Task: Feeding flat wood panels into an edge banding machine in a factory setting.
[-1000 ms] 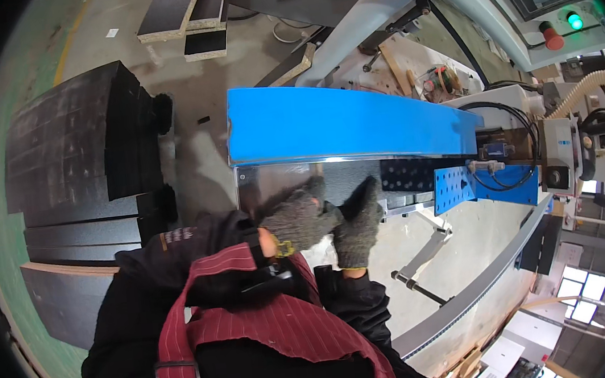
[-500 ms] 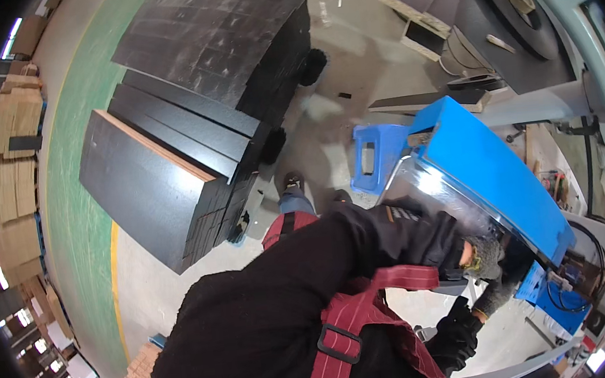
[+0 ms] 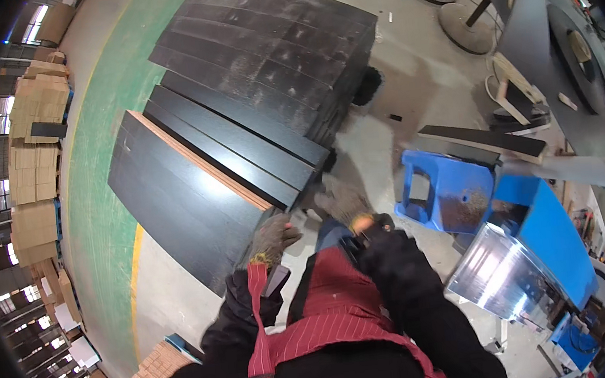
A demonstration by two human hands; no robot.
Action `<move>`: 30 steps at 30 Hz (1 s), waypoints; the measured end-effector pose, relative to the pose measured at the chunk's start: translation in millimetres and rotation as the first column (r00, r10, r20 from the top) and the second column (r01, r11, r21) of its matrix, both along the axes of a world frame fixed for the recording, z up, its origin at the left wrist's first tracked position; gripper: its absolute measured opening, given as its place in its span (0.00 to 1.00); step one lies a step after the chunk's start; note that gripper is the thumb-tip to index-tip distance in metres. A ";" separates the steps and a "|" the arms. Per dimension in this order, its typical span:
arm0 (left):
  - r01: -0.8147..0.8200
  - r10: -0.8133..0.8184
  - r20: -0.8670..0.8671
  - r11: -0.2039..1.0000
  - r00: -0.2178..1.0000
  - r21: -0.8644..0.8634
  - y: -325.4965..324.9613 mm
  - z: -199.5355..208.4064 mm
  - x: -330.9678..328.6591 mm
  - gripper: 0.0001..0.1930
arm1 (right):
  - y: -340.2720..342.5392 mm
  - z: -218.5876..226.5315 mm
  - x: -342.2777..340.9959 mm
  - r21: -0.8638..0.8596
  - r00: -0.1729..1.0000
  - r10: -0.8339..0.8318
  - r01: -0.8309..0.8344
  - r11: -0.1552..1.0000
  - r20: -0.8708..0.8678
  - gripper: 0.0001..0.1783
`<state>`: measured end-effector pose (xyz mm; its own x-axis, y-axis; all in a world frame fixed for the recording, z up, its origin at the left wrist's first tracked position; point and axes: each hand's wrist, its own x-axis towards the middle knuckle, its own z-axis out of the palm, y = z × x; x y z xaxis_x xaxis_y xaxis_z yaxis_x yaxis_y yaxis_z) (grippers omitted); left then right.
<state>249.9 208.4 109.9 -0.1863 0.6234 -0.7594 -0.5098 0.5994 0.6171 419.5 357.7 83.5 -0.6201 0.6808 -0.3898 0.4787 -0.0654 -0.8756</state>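
Both my hands wear grey knit gloves. My left hand (image 3: 273, 240) is at the near end of a stack of dark panels (image 3: 186, 193), fingers apart, seemingly touching the panel edge or just beside it. My right hand (image 3: 342, 203) reaches past the near ends of narrow dark boards (image 3: 229, 141); its fingers are stretched out and slightly blurred, with nothing visible in them. A brown bare edge (image 3: 198, 159) shows along the top panel's side. Whether either hand presses on the boards I cannot tell.
Behind stands a larger stack of dark boards (image 3: 267, 46). At my right are a blue plastic stool (image 3: 452, 193) and a blue machine with a shiny metal plate (image 3: 496, 272). A dark board (image 3: 483, 141) lies beyond the stool. Stacked cardboard (image 3: 33, 171) lines the far left.
My body has turned left, away from the blue machine. Both hands have left the machine's side and come over to the near ends of the dark panels.
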 end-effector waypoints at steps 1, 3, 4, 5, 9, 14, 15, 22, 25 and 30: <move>-0.021 0.042 -0.148 0.990 0.988 0.139 -10.0 -2.1 -9.7 0.12 | 8.2 -37.5 -24.2 0.085 0.973 -0.049 0.031 0.996 0.223 0.37; -0.466 0.474 0.092 0.880 0.876 -0.092 -32.7 -22.8 -26.1 0.10 | 27.5 -62.9 -67.1 0.075 0.920 0.048 -0.084 0.994 0.388 0.42; -0.480 0.491 0.033 0.861 0.870 -0.166 -30.9 -21.7 -24.3 0.10 | 33.1 -73.2 -80.6 0.010 0.840 0.104 -0.129 0.992 0.533 0.43; -0.484 0.494 0.028 0.860 0.869 -0.164 -27.7 -13.2 -19.7 0.10 | 29.4 -79.7 -94.1 -0.072 0.735 0.170 -0.163 0.984 0.657 0.44; -0.378 0.433 0.090 0.857 0.897 -0.350 -39.3 -17.9 -12.6 0.09 | 18.6 -77.8 -123.3 -0.117 0.711 0.117 -0.050 0.992 0.693 0.42; 0.055 -0.059 -0.082 0.997 0.995 -0.047 -40.4 -51.2 -21.4 0.07 | 21.3 -64.3 -121.0 -0.063 0.754 -0.039 0.106 0.992 0.656 0.39; 0.060 -0.063 -0.084 0.998 0.994 -0.037 -41.4 -75.9 -27.8 0.07 | 23.1 -61.5 -117.3 -0.054 0.755 -0.049 0.111 0.992 0.654 0.39; -0.187 0.173 -0.303 0.982 0.937 -0.017 22.8 -118.5 -87.2 0.18 | 23.4 -1.0 -103.4 0.149 0.847 0.238 -0.344 0.927 0.476 0.22; -0.645 0.584 0.368 0.762 0.723 0.057 54.2 -88.9 -108.6 0.23 | 6.8 97.8 -78.2 0.174 0.968 0.137 -0.175 0.969 0.211 0.16; 0.104 0.064 -0.403 0.919 0.913 0.381 100.7 -88.2 -130.3 0.32 | -37.7 198.1 35.7 0.331 0.980 0.037 -0.102 0.938 0.196 0.17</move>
<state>119.7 309.1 21.7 -0.4051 0.8566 -0.3196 -0.1594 0.2781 0.9472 455.2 320.0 281.6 -0.6101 0.7498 -0.2560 0.6258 0.2579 -0.7362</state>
